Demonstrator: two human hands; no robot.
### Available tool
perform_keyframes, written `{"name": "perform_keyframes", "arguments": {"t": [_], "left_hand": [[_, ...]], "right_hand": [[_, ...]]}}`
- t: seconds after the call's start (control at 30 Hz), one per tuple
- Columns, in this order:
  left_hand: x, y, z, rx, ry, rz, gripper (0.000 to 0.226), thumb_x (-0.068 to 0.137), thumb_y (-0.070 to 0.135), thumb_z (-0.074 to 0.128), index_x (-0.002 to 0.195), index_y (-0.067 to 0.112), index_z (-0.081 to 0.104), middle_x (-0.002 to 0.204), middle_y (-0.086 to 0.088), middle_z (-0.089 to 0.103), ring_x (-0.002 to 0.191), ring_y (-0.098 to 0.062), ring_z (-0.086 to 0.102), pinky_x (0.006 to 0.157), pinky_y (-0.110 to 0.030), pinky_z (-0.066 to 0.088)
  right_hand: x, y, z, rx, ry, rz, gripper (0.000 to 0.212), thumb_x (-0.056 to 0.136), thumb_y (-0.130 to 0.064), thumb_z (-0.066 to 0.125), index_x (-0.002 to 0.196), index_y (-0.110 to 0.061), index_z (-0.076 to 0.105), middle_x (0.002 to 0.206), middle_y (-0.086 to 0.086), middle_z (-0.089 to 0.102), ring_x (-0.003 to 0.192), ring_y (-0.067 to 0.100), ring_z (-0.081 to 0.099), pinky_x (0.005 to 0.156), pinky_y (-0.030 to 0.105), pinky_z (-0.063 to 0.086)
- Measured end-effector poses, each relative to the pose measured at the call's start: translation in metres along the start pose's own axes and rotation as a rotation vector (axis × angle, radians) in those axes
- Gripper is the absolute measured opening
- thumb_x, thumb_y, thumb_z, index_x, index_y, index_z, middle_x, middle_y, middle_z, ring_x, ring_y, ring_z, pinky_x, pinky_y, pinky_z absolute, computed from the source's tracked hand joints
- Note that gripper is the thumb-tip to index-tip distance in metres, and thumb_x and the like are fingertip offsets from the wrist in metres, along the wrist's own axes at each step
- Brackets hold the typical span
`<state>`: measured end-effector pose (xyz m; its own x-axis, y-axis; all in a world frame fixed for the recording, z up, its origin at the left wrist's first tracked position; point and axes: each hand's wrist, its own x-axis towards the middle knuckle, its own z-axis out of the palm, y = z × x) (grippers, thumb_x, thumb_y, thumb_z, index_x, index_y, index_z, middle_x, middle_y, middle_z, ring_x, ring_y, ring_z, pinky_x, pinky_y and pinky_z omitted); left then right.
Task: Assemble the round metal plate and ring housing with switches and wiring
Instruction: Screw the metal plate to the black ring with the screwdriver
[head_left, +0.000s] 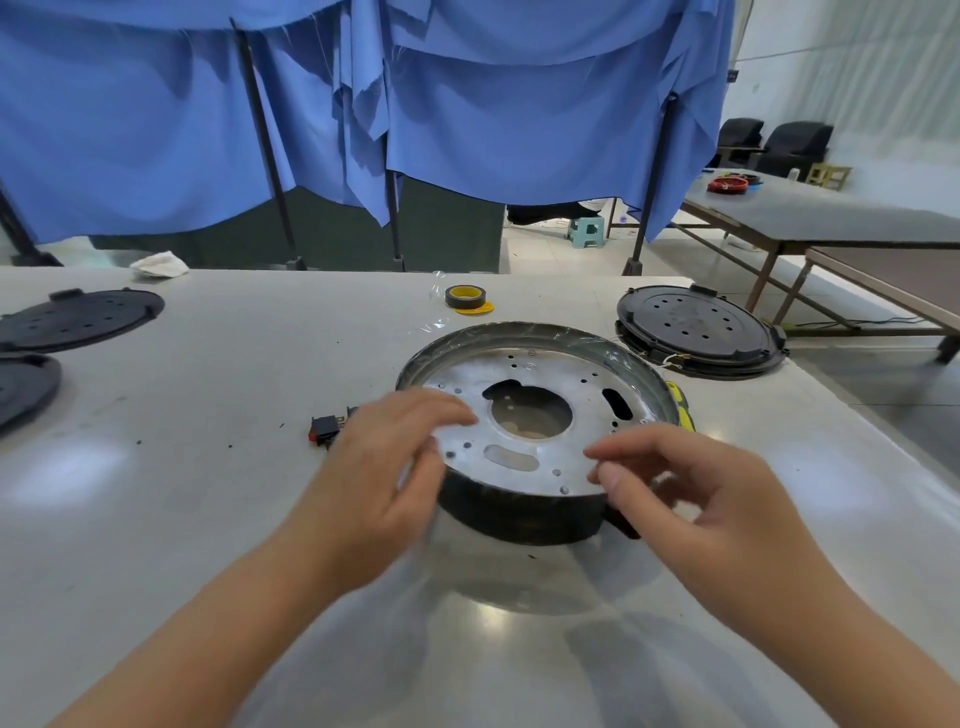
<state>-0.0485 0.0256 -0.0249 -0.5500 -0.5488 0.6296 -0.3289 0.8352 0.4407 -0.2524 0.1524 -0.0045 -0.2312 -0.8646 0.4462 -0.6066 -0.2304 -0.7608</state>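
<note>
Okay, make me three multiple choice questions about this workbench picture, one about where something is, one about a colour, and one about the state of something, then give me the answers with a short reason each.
1. Where does the roll of tape lie?
A. On the table beyond the ring housing
B. Inside the ring housing
C. On the floor

2. What colour is the cloth hung behind the table?
A. Red
B. Blue
C. Green

3. Where is the round metal plate now?
A. Leaning upright against the cloth
B. Seated in the ring housing
C. Lying bare on the table, far from the housing

Answers: 1 A, the tape sits on the table past the housing's far rim. 2 B, the drapes are plainly blue. 3 B, the black housing wall surrounds the plate, with the left hand and right hand at its near edge.
</note>
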Motion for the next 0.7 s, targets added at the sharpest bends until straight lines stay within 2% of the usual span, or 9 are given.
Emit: {"name": "perform_keyframes", "arguments": {"t": [0.07, 0.13, 0.2, 0.3, 0.43, 0.5, 0.57, 0.7], "left_hand": [[0.005, -0.011, -0.015, -0.007, 0.059, -0.082, 0.037, 0.077, 0.003, 0.042, 0.102, 0.016, 0.066, 0.099, 0.012, 0.062, 0.095, -0.001, 0.057, 0.082, -0.008, 0.039], [0.005, -0.023, -0.028, 0.023, 0.043, -0.172, 0.035, 0.076, -0.004, 0.048, 0.095, 0.018, 0.067, 0.088, 0.012, 0.063, 0.084, -0.003, 0.058, 0.072, -0.008, 0.042], [0.001, -0.034, -0.037, 0.055, -0.063, -0.266, 0.036, 0.077, -0.007, 0.058, 0.088, 0.026, 0.068, 0.081, 0.011, 0.065, 0.079, -0.006, 0.059, 0.067, -0.011, 0.043], [-0.007, -0.048, -0.045, 0.163, -0.291, -0.368, 0.032, 0.076, 0.008, 0.069, 0.085, 0.038, 0.063, 0.079, 0.013, 0.063, 0.079, -0.004, 0.056, 0.065, -0.010, 0.040], [-0.010, -0.058, -0.050, 0.301, -0.472, -0.438, 0.018, 0.076, 0.032, 0.072, 0.086, 0.041, 0.060, 0.087, 0.017, 0.058, 0.081, 0.001, 0.054, 0.065, -0.010, 0.040], [-0.011, -0.059, -0.048, 0.339, -0.541, -0.459, 0.014, 0.078, 0.035, 0.070, 0.085, 0.041, 0.060, 0.089, 0.017, 0.058, 0.082, 0.000, 0.055, 0.070, -0.015, 0.044], [-0.011, -0.060, -0.046, 0.353, -0.573, -0.478, 0.010, 0.081, 0.033, 0.069, 0.083, 0.040, 0.062, 0.088, 0.017, 0.060, 0.079, 0.001, 0.057, 0.068, -0.013, 0.044], [-0.009, -0.062, -0.045, 0.350, -0.552, -0.477, 0.023, 0.082, 0.024, 0.071, 0.070, 0.040, 0.060, 0.082, 0.018, 0.062, 0.074, 0.000, 0.058, 0.069, -0.017, 0.046]], "right_hand": [[0.011, 0.004, 0.002, -0.147, -0.007, -0.114, 0.010, 0.084, -0.025, 0.067, 0.088, -0.034, 0.069, 0.078, -0.015, 0.067, 0.073, 0.007, 0.062, 0.063, 0.015, 0.047], [0.018, 0.008, 0.006, -0.286, -0.120, -0.168, 0.014, 0.083, -0.034, 0.061, 0.094, -0.031, 0.068, 0.082, -0.019, 0.064, 0.085, 0.004, 0.061, 0.074, 0.018, 0.047], [0.021, 0.011, 0.012, -0.361, -0.230, -0.183, 0.019, 0.082, -0.040, 0.058, 0.096, -0.030, 0.067, 0.086, -0.020, 0.062, 0.089, 0.002, 0.059, 0.078, 0.024, 0.048], [0.020, 0.011, 0.020, -0.417, -0.257, -0.226, 0.022, 0.081, -0.042, 0.057, 0.092, -0.027, 0.069, 0.085, -0.018, 0.062, 0.084, 0.002, 0.058, 0.073, 0.028, 0.051], [0.017, 0.012, 0.025, -0.476, -0.217, -0.274, 0.025, 0.080, -0.044, 0.053, 0.087, -0.026, 0.070, 0.080, -0.018, 0.062, 0.076, 0.005, 0.058, 0.066, 0.029, 0.051], [0.016, 0.013, 0.027, -0.490, -0.207, -0.292, 0.025, 0.080, -0.043, 0.053, 0.086, -0.026, 0.070, 0.079, -0.017, 0.062, 0.075, 0.006, 0.059, 0.064, 0.029, 0.051], [0.015, 0.015, 0.027, -0.492, -0.188, -0.302, 0.024, 0.080, -0.042, 0.054, 0.085, -0.025, 0.070, 0.079, -0.016, 0.062, 0.074, 0.008, 0.059, 0.064, 0.029, 0.050], [0.014, 0.019, 0.028, -0.505, -0.146, -0.321, 0.023, 0.081, -0.041, 0.055, 0.084, -0.024, 0.070, 0.079, -0.015, 0.062, 0.073, 0.008, 0.058, 0.064, 0.027, 0.049]]}}
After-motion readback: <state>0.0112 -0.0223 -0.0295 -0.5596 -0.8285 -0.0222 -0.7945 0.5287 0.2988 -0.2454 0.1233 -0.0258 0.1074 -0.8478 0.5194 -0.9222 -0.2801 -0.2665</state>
